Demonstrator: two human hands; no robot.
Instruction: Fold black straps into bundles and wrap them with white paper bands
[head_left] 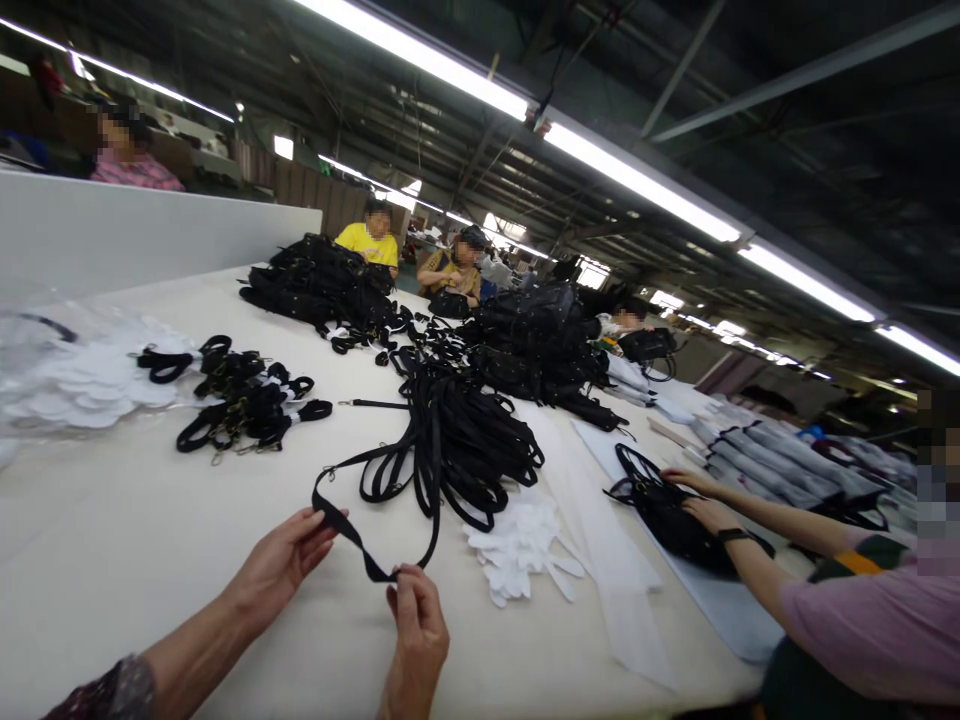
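The right hand (418, 628), nearest the camera, pinches a black strap (343, 526) between thumb and fingers; the left hand (281, 555) grips the same strap farther along; the hands stand apart, with a slack, twisted length between them, just above the bench (315, 655). The strap looks light, soft and limp, hardly fragile, and likely to twist; thumb and fingertips across its flat width, at two spots, should suit it best.

Counted outward: one strap held; one heap of straps (480, 440) just beyond, too tangled to count; one pile of white pieces (521, 545) at its right, overlapping, number unclear; one cluster of short straps (247, 395) at left, uncountable; one plastic bag (169, 395) of more white pieces beside it; two mounds of black bags farther back; one black handbag (667, 520) at right, under a co-worker's two hands (709, 512).
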